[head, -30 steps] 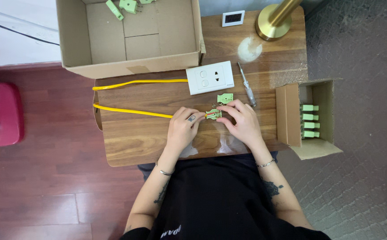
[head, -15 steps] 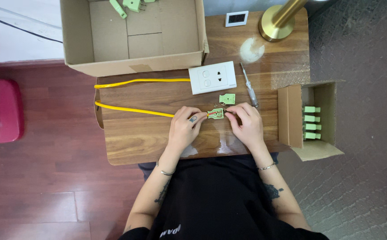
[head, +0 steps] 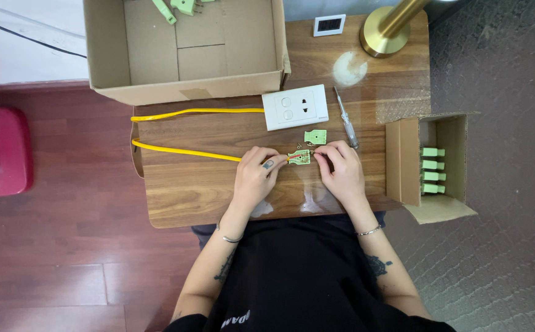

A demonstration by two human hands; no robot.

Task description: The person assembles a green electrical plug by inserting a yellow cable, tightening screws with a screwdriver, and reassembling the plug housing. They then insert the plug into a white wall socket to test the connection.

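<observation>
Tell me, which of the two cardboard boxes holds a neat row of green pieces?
The small box at the table's right edge: four green plugs stacked in a row. The large box at the back has only a few scattered in its far corner.

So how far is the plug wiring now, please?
Done, apparently: green plugs stand in the small box. In hand: the left hand and right hand hold an open green plug body on the yellow cable. Left: its cover lies loose beside the screwdriver.
</observation>
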